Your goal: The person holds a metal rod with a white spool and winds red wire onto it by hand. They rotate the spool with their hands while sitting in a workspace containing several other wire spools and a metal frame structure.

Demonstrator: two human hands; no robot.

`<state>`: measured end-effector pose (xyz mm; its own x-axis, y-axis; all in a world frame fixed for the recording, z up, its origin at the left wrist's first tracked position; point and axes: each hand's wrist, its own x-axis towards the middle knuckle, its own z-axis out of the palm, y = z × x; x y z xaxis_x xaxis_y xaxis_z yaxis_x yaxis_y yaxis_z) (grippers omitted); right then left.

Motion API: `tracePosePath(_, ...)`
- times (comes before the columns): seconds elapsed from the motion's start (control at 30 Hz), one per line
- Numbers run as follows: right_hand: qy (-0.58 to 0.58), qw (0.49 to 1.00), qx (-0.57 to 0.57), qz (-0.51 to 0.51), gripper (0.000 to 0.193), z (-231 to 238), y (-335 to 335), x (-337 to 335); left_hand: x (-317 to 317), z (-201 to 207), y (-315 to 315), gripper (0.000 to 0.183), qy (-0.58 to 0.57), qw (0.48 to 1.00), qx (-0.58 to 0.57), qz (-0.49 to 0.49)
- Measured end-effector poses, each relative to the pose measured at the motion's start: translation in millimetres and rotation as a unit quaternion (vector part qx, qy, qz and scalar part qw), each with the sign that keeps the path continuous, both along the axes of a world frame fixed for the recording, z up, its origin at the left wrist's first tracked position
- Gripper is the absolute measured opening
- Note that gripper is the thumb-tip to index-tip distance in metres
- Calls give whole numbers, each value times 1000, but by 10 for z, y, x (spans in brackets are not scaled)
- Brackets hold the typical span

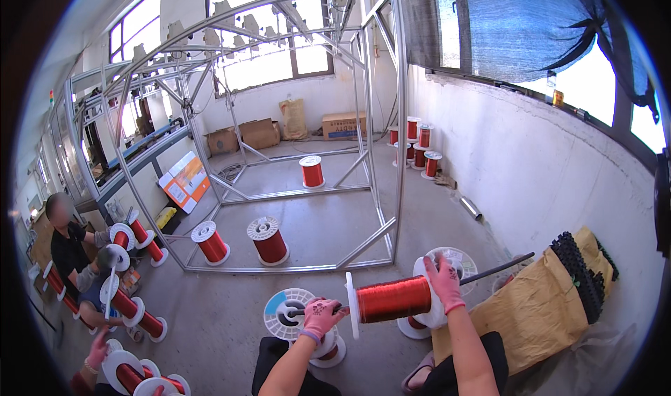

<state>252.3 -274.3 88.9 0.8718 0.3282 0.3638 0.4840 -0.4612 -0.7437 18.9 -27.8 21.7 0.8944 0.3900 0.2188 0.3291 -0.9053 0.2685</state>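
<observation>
A large spool of red wire (pixel 393 299) with white flanges lies on its side in front of me, off the floor. A dark metal rod (pixel 498 267) runs through it and sticks out at both ends. My left hand (pixel 323 317), in a pink glove, is closed around the rod left of the spool. My right hand (pixel 445 282), also gloved in pink, grips the right flange, its fingers over the rim. Below my left hand stands an upright spool (pixel 286 305) with a white and blue flange top. Another upright spool (pixel 458 260) is partly hidden behind the right flange.
A metal frame (pixel 400 151) rises ahead, with spools (pixel 268 242) on the floor by its base. Brown sacking (pixel 524 319) and black matting (pixel 576 277) lie at right. A co-worker (pixel 70 249) handles spools at left; another person's gloved hand (pixel 98 350) is lower left.
</observation>
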Motion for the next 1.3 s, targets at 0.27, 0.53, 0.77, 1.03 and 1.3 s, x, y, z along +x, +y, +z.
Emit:
tracePosePath(0.27, -55, 996, 68, -35, 29, -787, -521, -838, 5, -74, 43, 44, 4, 1000, -15, 2)
tracePosePath(0.53, -45, 995, 31, -86, 32, -1138, -829, -410, 9, -94, 13, 42, -2, 1000, -1, -8)
tracePosePath(0.77, -18, 999, -36, -9, 55, -208, 9, 149, 24, -73, 32, 49, 6, 1000, 6, -4)
tracePosePath(1.03, 27, 998, -30, -41, 33, -1005, -629, -775, -10, -63, 7, 33, -10, 1000, 3, -2)
tracePosePath(1.3, 24, 997, 1, -73, 32, -1065, -773, -381, 4, -49, 17, 42, 8, 1000, 9, -6)
